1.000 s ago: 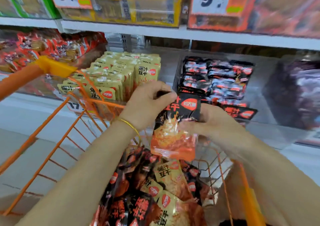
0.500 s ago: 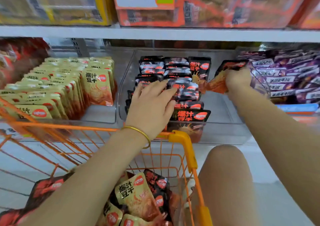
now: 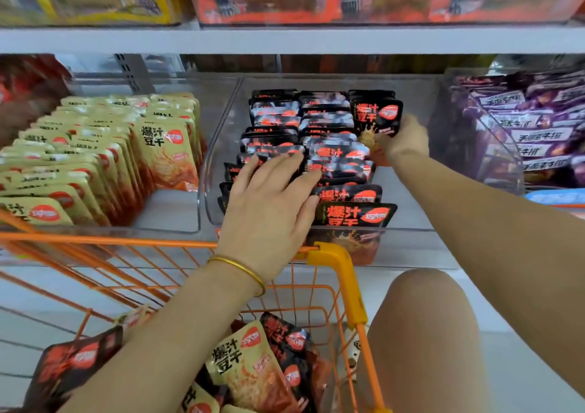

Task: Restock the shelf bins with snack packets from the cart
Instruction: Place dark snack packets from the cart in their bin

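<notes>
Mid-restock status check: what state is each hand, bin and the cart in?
Left hand: open, flat on the black rows.
Right hand: gripping a black packet, upright.
Middle bin: partly filled, gap at right.
Left bin: mostly full of yellow packets.
Cart: packets left inside.

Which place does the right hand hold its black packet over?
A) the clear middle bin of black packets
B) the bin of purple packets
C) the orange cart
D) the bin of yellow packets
A: the right hand grips the black packet at the back right of the middle bin, beside the other black packets.
</notes>
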{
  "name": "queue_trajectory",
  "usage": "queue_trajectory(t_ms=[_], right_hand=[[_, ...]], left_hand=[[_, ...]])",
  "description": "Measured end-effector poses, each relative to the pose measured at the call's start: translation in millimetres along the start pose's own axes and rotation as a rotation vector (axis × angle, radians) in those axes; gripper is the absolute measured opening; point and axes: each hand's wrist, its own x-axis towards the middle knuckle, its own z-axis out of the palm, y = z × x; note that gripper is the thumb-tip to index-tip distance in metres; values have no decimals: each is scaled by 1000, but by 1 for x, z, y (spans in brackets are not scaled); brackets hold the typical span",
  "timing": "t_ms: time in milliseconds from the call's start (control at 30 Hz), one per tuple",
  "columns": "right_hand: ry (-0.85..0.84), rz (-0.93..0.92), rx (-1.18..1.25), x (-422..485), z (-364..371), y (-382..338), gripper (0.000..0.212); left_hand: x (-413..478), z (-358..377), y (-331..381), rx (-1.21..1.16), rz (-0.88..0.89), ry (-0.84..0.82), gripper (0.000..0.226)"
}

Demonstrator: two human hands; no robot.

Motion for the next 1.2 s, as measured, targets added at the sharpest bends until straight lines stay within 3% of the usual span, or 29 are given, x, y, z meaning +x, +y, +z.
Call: queue_trajectory(t_ms=[100,233,367,533,600,667,767,833,900,967,1067,1200], right_hand=[[-8,29,22,-3,7,-5,38],[-1,111,-4,-7,11,-11,61],[7,100,33,-23,-10,-25,55],[44,-463,115,-108,-51,-66,17],[-122,-640,199,-164,-53,-88,13],[-427,-768,234,-220,-42,-105,13],[-888,-870,45,-285,-1,-116,4],[-1048,-911,-77,-316,33,-115,6],[-1108,-884,-166,-336,61,-109,12],[-1025,-876,-245,-346,83,-103,22],[-973,-730,-162,-350,106,-96,40],[-970,-602,-53,-344,119,-93,22]], left_hand=[[0,-1,-1,-21,5,14,44],[1,-2,-2,-65,18,0,44],[-7,-17,-8,-155,63,68,37],[-48,-59,-40,-126,5,121,31],[-71,-76,-61,-116,-49,82,30],[-96,-92,-82,-120,-131,-1,27],[-135,-104,-110,-90,-321,-160,24],[-156,-105,-118,-83,-420,-194,22],[-165,-104,-120,-85,-506,-191,21],[-167,-102,-121,-111,-585,-180,24],[-170,-99,-129,-111,-707,-234,28],[-171,-95,-129,-86,-767,-298,32]])
